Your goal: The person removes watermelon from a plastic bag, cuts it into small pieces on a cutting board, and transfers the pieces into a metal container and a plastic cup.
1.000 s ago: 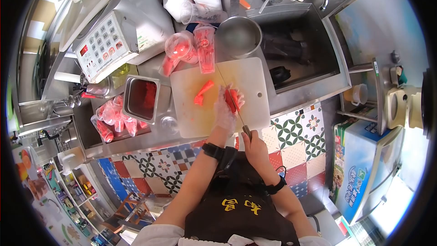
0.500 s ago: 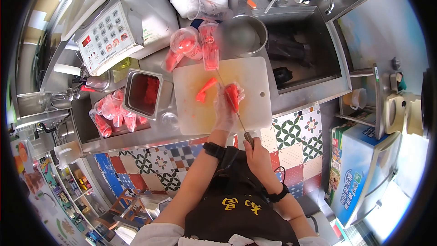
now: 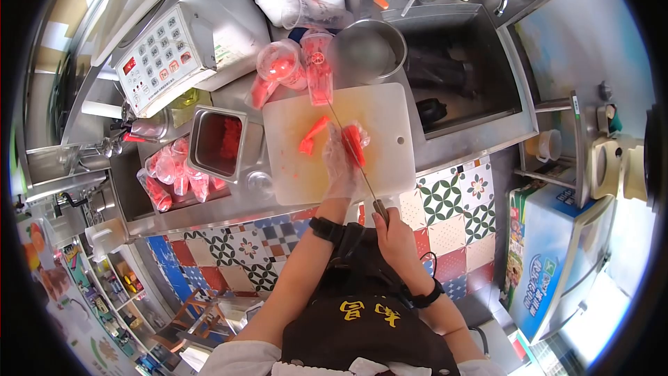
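Head view: left hand (image 3: 339,160), in a clear glove, curled against the red piece (image 3: 353,145) on the cutting board (image 3: 285,177); exact fingertip contact unclear. Right hand (image 3: 398,233) closed round the handle of the knife (image 3: 379,207), blade slanting across the board beside the piece. Smaller red strip (image 3: 314,135) lies apart, left of it. Board on metal desk (image 3: 243,203); filled cups (image 3: 318,69) at its far edge, steel container (image 3: 217,143) left.
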Motion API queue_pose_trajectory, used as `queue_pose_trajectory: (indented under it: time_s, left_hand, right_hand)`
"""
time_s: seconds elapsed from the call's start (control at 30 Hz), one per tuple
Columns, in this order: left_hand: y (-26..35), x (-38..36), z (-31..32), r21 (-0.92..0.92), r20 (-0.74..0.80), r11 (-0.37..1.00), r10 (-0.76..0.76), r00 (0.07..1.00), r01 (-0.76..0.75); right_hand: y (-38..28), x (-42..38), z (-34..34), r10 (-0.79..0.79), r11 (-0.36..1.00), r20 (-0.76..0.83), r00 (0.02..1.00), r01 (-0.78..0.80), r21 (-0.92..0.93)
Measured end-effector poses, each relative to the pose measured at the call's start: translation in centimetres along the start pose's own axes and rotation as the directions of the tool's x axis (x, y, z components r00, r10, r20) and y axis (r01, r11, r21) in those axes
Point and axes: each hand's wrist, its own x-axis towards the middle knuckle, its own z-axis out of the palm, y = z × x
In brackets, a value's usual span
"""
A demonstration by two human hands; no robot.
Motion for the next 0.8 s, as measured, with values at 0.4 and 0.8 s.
queue_pose_trajectory:
  time_s: [0.4,0.8]
  left_hand:
    - [0.6,-2.0,1.4,-0.007,-0.019,0.990,-0.143,0.990,0.143]
    - [0.6,-0.7,-0.2,-0.056,-0.146,0.984,-0.177,0.973,0.170]
  right_hand:
    - [2.3,2.8,2.6,-0.025,0.998,-0.041,0.999,0.023,-0.053]
    - [0.2,4.4,3.0,0.002,0.992,0.022,1.000,0.001,-0.124]
